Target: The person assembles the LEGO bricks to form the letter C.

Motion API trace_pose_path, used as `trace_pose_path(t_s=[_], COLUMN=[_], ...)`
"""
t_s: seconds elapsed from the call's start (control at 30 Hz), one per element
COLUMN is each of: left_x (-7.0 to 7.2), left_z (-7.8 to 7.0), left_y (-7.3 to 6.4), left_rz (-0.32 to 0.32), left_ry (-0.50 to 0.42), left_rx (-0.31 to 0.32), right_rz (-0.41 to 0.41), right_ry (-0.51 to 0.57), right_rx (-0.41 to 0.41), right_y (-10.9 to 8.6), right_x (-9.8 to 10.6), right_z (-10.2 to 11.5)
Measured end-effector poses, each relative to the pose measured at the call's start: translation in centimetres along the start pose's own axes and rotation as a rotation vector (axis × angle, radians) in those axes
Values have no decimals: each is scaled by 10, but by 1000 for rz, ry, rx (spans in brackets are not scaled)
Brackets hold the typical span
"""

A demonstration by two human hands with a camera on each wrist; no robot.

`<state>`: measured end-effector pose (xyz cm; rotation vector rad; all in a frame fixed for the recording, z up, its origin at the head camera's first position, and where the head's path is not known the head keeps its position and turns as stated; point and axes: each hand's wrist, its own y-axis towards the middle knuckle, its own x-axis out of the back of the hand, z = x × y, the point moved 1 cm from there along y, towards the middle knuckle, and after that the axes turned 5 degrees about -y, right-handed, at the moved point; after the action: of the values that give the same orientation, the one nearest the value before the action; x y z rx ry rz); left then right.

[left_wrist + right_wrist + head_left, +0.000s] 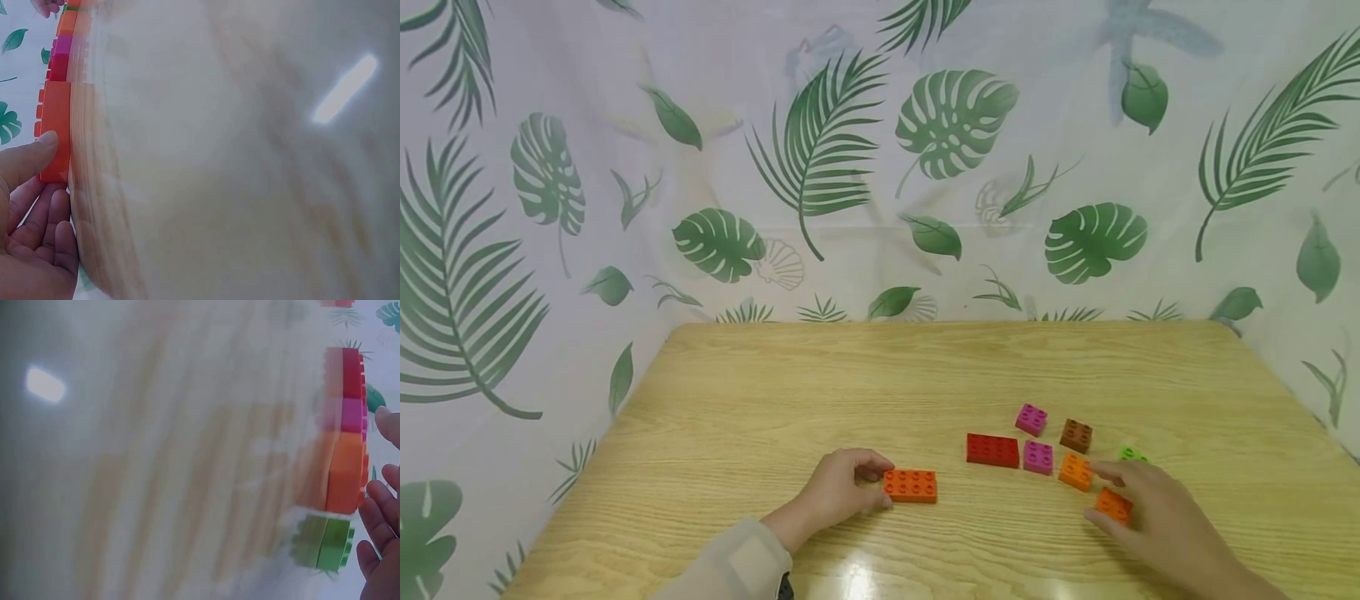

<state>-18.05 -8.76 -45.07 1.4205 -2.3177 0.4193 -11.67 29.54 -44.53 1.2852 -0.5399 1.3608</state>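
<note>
In the head view, the left hand point(842, 487) pinched the left end of a long orange brick point(911, 486) on the table point(775, 375). The right hand point(1165, 508), thumb and fingers spread, stood around a small orange brick point(1115, 507) and partly hid a green brick point(1134, 455); a lighter orange brick point(1076, 472), brown brick point(1077, 435), two pink bricks point(1038, 457) and red brick point(992, 450) lay near. In the left wrist view, its thumb point(39, 150) pressed the long brick's side. In the right wrist view, whether the parted fingers point(378, 522) touched anything was unclear.

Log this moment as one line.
left hand: pinches left end of long orange brick | right hand: poised around nearer small orange brick | red brick: on table, untouched
</note>
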Motion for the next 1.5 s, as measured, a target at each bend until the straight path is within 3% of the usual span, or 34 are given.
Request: trace_pose_path(t_s=[0.2, 0.47, 0.7, 1.0, 1.37, 1.5], left_x=[0, 0, 0, 0, 0, 0], left_z=[0, 0, 0, -1, -1, -2], left_y=[0, 0, 0, 0, 0, -1], left_rz=[-1, -1, -2, -5, -3, -1], left_ry=[2, -4, 9, 16, 15, 16], left_rx=[6, 5, -1, -2, -6, 1], right_rz=[93, 152, 129, 86, 25, -25], right_ry=[16, 3, -22, 3, 23, 34], right_rx=[-82, -119, -81, -100, -39, 24], right_y=[-9, -14, -16, -12, 0, 7], right_x=[5, 6, 5, 8, -1, -6], right_z=[-12, -19, -20, -14, 3, 12])
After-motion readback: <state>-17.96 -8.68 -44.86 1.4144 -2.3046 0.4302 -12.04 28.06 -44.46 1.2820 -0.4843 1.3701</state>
